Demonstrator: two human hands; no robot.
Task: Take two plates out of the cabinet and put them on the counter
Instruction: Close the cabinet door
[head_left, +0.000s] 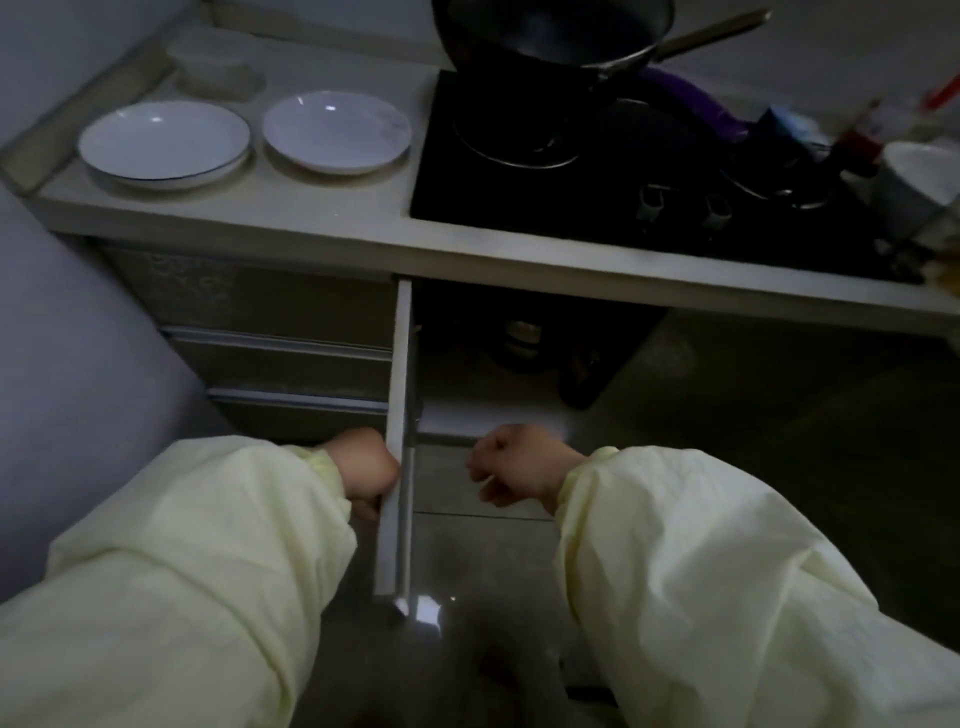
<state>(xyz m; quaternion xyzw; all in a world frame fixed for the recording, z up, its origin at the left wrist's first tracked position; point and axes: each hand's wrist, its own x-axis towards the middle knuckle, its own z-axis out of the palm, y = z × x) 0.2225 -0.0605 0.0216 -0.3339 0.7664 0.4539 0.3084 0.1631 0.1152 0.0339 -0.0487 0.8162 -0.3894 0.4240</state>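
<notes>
Two white plates rest side by side on the pale counter (291, 218): the left plate (164, 141) and the right plate (336, 132). Below the counter a cabinet door (399, 431) stands open, edge-on toward me. My left hand (366, 470) grips that door's edge from its left side. My right hand (511, 462) hovers to the right of the door with fingers curled and nothing in it. The open cabinet (519, 338) is dark; dim objects sit inside.
A black stovetop (597, 171) fills the counter's right part, with a dark wok (550, 31) above it. A white bowl (919, 182) and bottles crowd the far right. Drawers (280, 358) lie left of the door. The floor (467, 561) is glossy tile.
</notes>
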